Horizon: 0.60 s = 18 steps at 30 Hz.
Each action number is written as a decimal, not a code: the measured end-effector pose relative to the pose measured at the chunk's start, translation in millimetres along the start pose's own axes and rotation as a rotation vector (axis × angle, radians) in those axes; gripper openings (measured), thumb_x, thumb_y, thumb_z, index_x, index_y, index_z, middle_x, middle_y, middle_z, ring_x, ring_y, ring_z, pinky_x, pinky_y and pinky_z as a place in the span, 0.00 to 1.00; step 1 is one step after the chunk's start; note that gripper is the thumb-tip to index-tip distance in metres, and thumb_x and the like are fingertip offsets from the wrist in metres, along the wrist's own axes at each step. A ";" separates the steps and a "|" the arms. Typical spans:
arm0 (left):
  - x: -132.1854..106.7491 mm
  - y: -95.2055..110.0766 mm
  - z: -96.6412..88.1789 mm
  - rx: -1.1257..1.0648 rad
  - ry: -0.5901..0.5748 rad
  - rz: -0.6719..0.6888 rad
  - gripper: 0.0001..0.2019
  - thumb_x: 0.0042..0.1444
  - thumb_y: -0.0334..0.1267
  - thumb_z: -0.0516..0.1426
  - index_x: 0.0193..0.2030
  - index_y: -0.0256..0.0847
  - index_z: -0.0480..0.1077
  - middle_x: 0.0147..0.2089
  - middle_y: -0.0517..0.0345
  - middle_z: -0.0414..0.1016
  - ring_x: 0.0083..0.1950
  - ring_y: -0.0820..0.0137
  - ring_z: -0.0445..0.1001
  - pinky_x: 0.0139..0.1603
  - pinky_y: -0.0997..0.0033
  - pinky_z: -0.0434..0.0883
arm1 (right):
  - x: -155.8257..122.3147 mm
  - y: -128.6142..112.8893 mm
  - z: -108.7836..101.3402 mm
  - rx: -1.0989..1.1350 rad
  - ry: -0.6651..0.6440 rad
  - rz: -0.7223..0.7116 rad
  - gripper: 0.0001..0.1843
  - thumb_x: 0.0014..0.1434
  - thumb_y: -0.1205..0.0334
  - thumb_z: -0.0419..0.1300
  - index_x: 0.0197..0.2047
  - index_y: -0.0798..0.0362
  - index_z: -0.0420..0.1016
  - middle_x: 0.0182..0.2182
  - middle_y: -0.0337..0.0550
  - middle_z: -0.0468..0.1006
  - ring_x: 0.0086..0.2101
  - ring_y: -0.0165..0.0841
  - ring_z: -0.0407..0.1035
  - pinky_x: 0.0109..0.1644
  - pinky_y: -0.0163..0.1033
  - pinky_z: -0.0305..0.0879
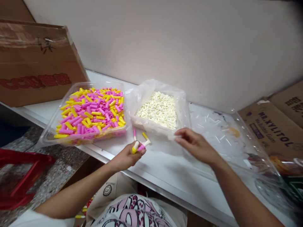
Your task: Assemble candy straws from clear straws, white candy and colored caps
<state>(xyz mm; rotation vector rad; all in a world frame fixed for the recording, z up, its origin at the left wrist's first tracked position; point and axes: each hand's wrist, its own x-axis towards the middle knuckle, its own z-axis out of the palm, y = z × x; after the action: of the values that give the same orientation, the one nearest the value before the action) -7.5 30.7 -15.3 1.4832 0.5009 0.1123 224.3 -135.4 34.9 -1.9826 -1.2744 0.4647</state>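
Note:
My left hand (127, 156) is closed round a few small capped pieces (139, 146), yellow and pink with white ends. It hovers over the white table (163, 170) just in front of the clear tray of pink and yellow caps (91, 110). My right hand (195, 145) reaches toward the front edge of the plastic-lined tray of small white sticks (159, 108); its fingers are pinched together at the plastic, and whether they hold anything is unclear. One pink and one yellow piece (145, 136) lie on the table between the trays.
A brown cardboard box (35, 63) stands at the back left. A large clear plastic bag (236, 138) with scattered white pieces lies to the right, beside a box marked MR.XYLITOL (274, 129). A red stool (21, 176) is on the floor at the left.

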 end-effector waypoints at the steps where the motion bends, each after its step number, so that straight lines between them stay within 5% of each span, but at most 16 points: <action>1: -0.9 4.0 4.0 -0.049 -0.008 0.018 0.17 0.55 0.53 0.56 0.33 0.40 0.59 0.20 0.71 0.53 0.19 0.81 0.50 0.19 0.80 0.50 | -1.0 -14.1 13.2 0.049 -0.067 -0.035 0.15 0.57 0.50 0.57 0.41 0.51 0.71 0.28 0.38 0.71 0.28 0.29 0.64 0.31 0.35 0.61; 6: -3.8 19.1 22.4 -0.233 -0.016 0.094 0.20 0.53 0.56 0.56 0.34 0.38 0.61 0.20 0.70 0.57 0.17 0.81 0.53 0.16 0.79 0.51 | -4.7 -38.6 63.8 0.347 -0.177 -0.076 0.14 0.56 0.50 0.60 0.38 0.52 0.70 0.25 0.35 0.66 0.27 0.27 0.60 0.31 0.34 0.60; 10: -3.2 19.7 25.3 -0.238 -0.040 0.085 0.21 0.54 0.57 0.55 0.37 0.37 0.64 0.19 0.71 0.55 0.16 0.81 0.52 0.16 0.79 0.50 | -7.8 -41.3 72.6 0.539 -0.139 -0.071 0.16 0.63 0.46 0.51 0.38 0.51 0.63 0.31 0.39 0.71 0.30 0.28 0.66 0.33 0.35 0.65; 13: -4.2 17.9 16.2 -0.165 -0.043 0.082 0.23 0.55 0.57 0.54 0.41 0.35 0.67 0.19 0.71 0.51 0.18 0.81 0.50 0.18 0.79 0.49 | -9.6 -43.6 57.5 0.321 -0.129 -0.088 0.13 0.65 0.50 0.48 0.41 0.51 0.63 0.31 0.40 0.73 0.28 0.29 0.68 0.31 0.35 0.65; 18: -9.3 25.9 -0.3 0.052 -0.117 0.065 0.22 0.57 0.56 0.51 0.43 0.36 0.67 0.22 0.69 0.52 0.21 0.79 0.53 0.21 0.77 0.53 | -9.0 -45.8 32.9 -0.117 -0.101 -0.374 0.12 0.65 0.59 0.49 0.50 0.52 0.66 0.40 0.46 0.74 0.39 0.33 0.69 0.43 0.39 0.66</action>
<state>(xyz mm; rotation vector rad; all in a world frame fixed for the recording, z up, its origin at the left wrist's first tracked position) -10.0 30.2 12.1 1.5481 0.3636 0.0639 170.5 -119.6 45.7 -1.7731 -1.7269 0.3140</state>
